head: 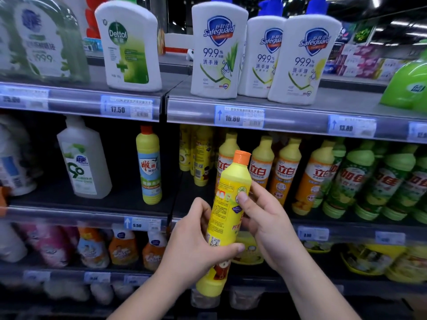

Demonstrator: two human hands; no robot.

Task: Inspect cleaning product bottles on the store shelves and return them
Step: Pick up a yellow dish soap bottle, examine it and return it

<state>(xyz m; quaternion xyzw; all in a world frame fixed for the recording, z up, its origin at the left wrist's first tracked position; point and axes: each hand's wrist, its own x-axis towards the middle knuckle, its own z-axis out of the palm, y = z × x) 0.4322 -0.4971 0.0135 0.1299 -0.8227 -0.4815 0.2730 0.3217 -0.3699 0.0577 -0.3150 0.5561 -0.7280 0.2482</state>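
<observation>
- Head view: we hold one yellow bottle [227, 218] with an orange cap [242, 157] out in front of the shelves, its long axis close to upright, cap tipped a little up and to the right, base toward us.
- Our left hand [196, 243] is wrapped around the bottle's lower half, thumb laid across the front just under the printed code; our right hand [265, 218] grips the upper label from the right side, thumb pressed onto the label. Both hands are closed on the bottle, so neither is free.
- The bottle's back label, with fine print and a code, faces us, so we judge the inspecting step to be in hand.
- The relation the return turns on: the middle shelf [92, 212] lies straight ahead and slightly above the hands, and the row of similar yellow bottles with orange labels [263, 167] stands directly behind the cap. We judge the gap it goes back to is there, but the held bottle hides it.
- The right hand is nearer that row; the bottle would go forward, base first, held upright.
- The shelves as containers: the top shelf carries white pump bottles [218, 51], the middle right green bottles [360, 181].
</observation>
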